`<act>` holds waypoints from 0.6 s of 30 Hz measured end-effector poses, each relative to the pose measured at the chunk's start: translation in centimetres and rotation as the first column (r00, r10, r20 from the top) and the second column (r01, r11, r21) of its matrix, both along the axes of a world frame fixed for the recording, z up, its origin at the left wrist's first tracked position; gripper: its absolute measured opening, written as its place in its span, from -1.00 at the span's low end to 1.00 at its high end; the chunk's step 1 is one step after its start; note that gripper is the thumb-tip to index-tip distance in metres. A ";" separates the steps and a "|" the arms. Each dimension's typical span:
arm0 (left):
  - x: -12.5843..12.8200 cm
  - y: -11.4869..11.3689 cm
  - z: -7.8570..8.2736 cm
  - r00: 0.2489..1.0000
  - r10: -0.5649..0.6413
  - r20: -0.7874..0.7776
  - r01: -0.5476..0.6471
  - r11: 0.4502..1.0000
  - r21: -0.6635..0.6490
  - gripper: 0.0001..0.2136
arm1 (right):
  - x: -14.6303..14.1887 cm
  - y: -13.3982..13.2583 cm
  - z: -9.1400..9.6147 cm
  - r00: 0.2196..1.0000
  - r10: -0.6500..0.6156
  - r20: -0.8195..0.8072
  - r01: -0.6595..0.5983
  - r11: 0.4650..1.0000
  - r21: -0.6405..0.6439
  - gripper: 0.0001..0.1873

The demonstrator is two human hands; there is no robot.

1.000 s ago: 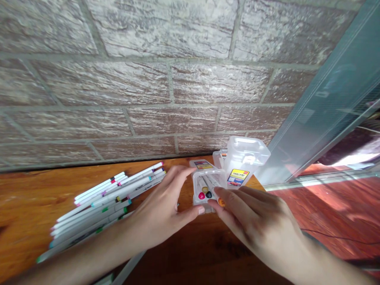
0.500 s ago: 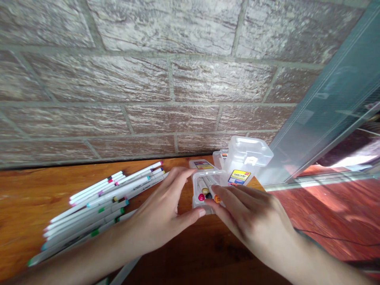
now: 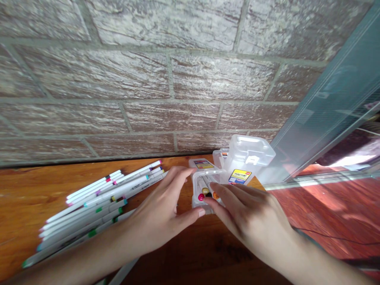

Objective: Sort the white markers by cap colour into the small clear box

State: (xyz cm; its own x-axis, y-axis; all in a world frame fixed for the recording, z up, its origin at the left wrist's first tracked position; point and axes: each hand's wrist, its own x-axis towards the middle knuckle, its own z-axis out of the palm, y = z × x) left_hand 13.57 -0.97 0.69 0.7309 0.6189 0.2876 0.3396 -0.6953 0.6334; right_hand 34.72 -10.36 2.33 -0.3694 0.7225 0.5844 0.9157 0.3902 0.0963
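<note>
A clear plastic marker case (image 3: 204, 178) lies on its side on the wooden table (image 3: 26, 198), its open end toward me, with a few markers inside showing red, black and orange caps. My left hand (image 3: 162, 213) cups the case's left side, thumb under its front edge. My right hand (image 3: 249, 221) rests against the case's right front, fingertips pressing the orange-capped marker (image 3: 214, 194) into the opening. The case's open lid (image 3: 251, 154) with a yellow label stands behind.
A pile of several white markers with coloured bands (image 3: 97, 202) lies on the table to the left. A brick wall (image 3: 166, 79) runs behind. A frosted glass panel (image 3: 326, 111) leans at the right, with red floor (image 3: 335, 213) beyond.
The orange-capped marker has slid further into the case under my right fingertips. My left hand has stayed on the case. The view has shifted slightly.
</note>
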 end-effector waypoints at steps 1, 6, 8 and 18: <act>0.0 0.0 0.0 1.000 0.002 0.002 -0.002 1.000 0.001 -0.40 | 0.0 0.0 0.0 1.000 -0.005 -0.005 0.005 1.000 -0.011 -0.78; 0.1 0.1 0.0 1.000 0.005 0.008 -0.005 1.000 0.013 -0.40 | -0.1 0.1 -0.2 0.999 -0.030 -0.012 0.030 0.999 -0.040 -0.76; 0.0 0.0 0.1 1.000 0.007 0.006 -0.007 1.000 0.015 -0.40 | -0.2 0.2 -0.2 0.999 -0.039 0.000 0.039 0.998 -0.040 -0.74; 0.0 0.1 0.1 1.000 0.003 -0.002 -0.003 1.000 0.010 -0.40 | -0.1 0.2 -0.5 0.998 -0.054 0.017 0.055 0.998 -0.037 -0.65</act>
State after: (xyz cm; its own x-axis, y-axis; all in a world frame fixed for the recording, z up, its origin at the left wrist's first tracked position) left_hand 13.61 -0.89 0.75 0.7300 0.6180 0.2919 0.3430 -0.7007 0.6256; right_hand 34.66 -10.14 1.83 -0.3382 0.7630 0.5508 0.9341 0.3434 0.0977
